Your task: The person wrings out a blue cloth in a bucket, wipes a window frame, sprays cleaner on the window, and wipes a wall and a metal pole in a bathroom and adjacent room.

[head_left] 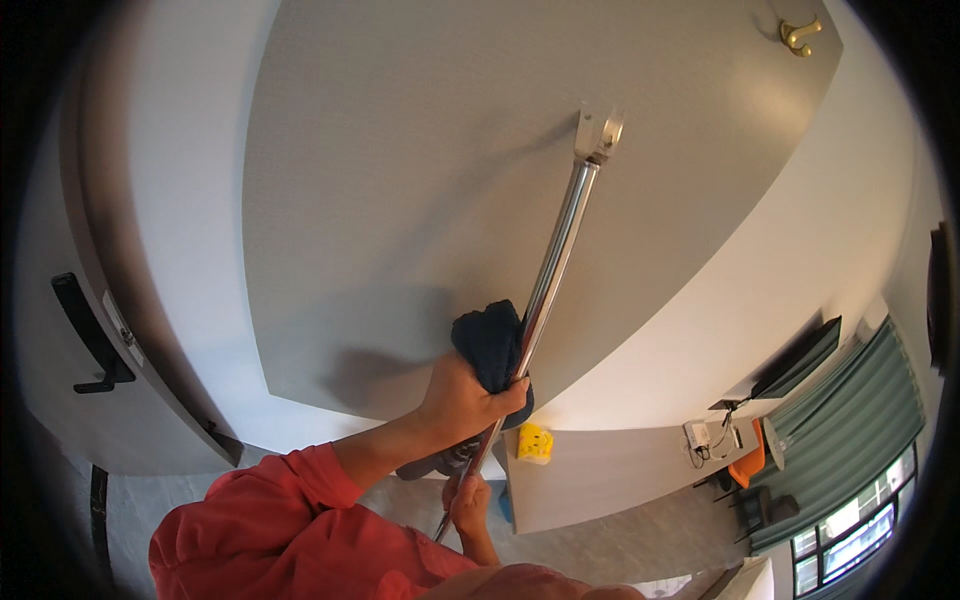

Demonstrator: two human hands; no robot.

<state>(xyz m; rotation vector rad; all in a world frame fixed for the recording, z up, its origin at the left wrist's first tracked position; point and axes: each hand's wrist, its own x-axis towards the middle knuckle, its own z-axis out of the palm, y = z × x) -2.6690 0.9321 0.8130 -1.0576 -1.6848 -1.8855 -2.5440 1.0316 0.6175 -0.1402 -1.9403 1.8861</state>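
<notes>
A shiny metal pole (561, 247) slants from lower middle towards the upper right, in front of a grey panel (360, 187). At its upper end sits a forked bracket (598, 136), partly see-through; whether it touches the panel I cannot tell. My left hand (469, 394) closes around the middle of the pole, with a dark blue cloth (489, 341) bunched in its grip against the metal. Lower down, my right hand (468, 501) wraps the pole near its bottom end. Below my left hand a dark footwear-like thing (457, 456) is partly hidden.
A brass hook (799, 36) juts from the panel's upper right. On the left is a door with a black handle (90, 334). At right a long desk (600, 472) bears a yellow tissue pack (535, 444) and cables; an orange chair (748, 457), a television (799, 360) and green curtains (847, 427) lie beyond.
</notes>
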